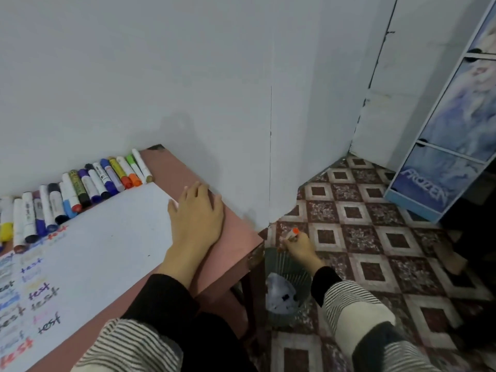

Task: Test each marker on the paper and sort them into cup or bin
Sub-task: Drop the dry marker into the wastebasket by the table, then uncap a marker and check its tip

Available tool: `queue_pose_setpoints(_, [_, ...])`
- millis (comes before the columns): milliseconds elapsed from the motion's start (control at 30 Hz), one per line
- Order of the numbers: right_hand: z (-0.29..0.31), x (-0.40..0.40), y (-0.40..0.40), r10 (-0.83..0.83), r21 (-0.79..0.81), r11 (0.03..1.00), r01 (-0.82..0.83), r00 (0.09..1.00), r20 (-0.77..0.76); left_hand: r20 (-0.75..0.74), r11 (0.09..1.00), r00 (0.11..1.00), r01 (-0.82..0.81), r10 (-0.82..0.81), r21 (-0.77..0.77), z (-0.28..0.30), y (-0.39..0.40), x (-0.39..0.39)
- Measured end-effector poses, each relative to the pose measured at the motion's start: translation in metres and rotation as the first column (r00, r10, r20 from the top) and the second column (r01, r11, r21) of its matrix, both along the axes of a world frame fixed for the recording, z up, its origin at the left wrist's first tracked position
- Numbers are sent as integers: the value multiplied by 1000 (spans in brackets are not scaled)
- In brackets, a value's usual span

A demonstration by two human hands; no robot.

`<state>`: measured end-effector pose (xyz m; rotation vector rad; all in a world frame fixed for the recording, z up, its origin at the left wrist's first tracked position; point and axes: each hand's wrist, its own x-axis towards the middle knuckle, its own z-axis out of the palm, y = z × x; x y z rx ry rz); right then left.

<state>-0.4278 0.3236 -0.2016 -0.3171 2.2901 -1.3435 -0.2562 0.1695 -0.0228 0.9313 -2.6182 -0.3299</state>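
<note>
Filling the left half of the view, a pink table (236,237) stands against the grey wall, its near and left edges cut off by the frame. On it lies a large white sheet of paper (107,237), running out of view at the left, with the word "test" written many times in several colours near its left edge; some of the paler marks are too faint to read. Beyond the paper, away from the fingers, a row of markers (80,191) lies side by side along the wall, the leftmost ones cropped by the frame edge. To the right of the table, on the patterned tile floor, stands a dark ribbed bin (287,264) holding something crumpled and pale; its far rim is partly hidden by the right hand. The left hand (197,216) rests flat, fingers straight and slightly spread, across the paper's right corner and the bare tabletop, holding nothing. The right hand (298,247) hangs over the bin's far rim, its fingers (288,238) curled round an orange-capped marker (292,233), whose cap sticks out past the fingertips while the barrel is mostly hidden in the grip. No cup can be made out.
</note>
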Motion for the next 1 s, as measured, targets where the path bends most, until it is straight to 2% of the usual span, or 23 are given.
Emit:
queue_pose_setpoints(67, [-29,4,4,17,109,994,-21,999,31,6,1000,1000,-5,5,-2,0,0,-1])
queue_pose_setpoints(200, [-71,9,11,20,218,975,-37,997,79,15,1000,1000,-12,12,-18,-1,0,-1])
queue_pose_setpoints(300, [-94,5,12,-13,234,972,-7,996,84,14,1000,1000,-10,10,-19,-3,0,-1])
queue_pose_setpoints(433, [-82,5,4,-83,214,975,57,990,115,7,1000,1000,-11,11,-17,-3,-2,-3])
queue_pose_setpoints(533, [-49,12,-7,-96,120,989,87,992,79,-50,1000,999,-7,6,-11,-3,-1,-2])
queue_pose_setpoints(600, [-22,17,-15,-85,44,995,84,996,20,-147,1000,989,8,-5,18,0,1,-1])
queue_pose_setpoints(767, [65,30,-42,-131,-254,962,99,985,-109,-323,992,946,16,25,125,13,-3,14])
queue_pose_setpoints(900, [163,51,-70,-97,-435,900,-39,953,-286,-327,988,939,-66,109,139,26,-28,49])
queue_pose_setpoints(1000, [209,72,-92,30,-397,897,-193,924,-381,-291,982,941,-143,175,127,32,-56,83])
